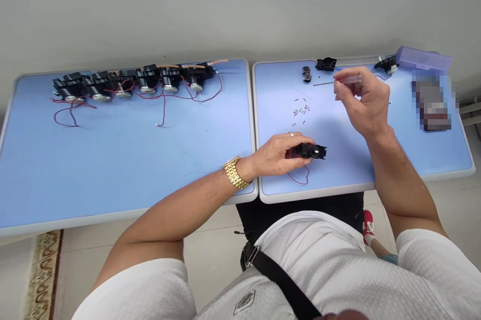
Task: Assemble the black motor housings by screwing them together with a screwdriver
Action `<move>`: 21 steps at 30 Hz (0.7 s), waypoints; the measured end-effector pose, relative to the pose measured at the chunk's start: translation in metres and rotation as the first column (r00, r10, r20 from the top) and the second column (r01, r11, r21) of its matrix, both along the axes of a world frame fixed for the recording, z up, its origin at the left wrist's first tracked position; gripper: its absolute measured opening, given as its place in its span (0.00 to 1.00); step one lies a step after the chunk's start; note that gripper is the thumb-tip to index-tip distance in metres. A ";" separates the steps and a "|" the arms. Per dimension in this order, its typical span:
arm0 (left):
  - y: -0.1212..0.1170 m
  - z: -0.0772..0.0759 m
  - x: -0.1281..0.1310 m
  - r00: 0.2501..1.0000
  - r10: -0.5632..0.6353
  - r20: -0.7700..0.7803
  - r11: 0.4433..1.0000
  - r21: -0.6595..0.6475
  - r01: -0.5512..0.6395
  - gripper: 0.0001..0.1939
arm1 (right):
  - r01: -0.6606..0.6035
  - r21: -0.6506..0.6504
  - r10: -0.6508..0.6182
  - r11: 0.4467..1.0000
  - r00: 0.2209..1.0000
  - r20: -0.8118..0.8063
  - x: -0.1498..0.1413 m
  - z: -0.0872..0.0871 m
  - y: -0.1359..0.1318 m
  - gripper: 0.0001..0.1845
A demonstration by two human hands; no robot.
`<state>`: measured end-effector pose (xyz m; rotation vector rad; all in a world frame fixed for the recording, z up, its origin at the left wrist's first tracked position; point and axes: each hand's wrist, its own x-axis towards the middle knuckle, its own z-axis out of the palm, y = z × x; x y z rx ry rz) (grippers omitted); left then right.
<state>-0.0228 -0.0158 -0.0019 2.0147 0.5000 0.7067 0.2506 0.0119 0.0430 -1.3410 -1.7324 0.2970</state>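
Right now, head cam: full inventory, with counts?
Folding tables: 2, blue tops, grey rims, side by side.
Wired motor units: 6, black and silver, red leads, back of left table.
Screws: many, silver, scattered on right table.
Round parts: 2, dark, back of right table.
Black housings: 2, back of right table.
Plastic case: 1, purple, far right corner.
Blurred object: 1, colour unclear, right table.
Wired housing: 1, black, red lead, in left hand.
Screwdriver: 1, clear handle, in right hand.
Left hand: gold watch, gold ring.
Right hand: bare.
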 end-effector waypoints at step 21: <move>0.000 0.003 0.001 1.000 0.011 -0.023 0.999 -0.050 -0.012 0.17 | -0.010 -0.187 0.017 0.982 0.999 0.035 -0.005 -0.001 -0.001 0.10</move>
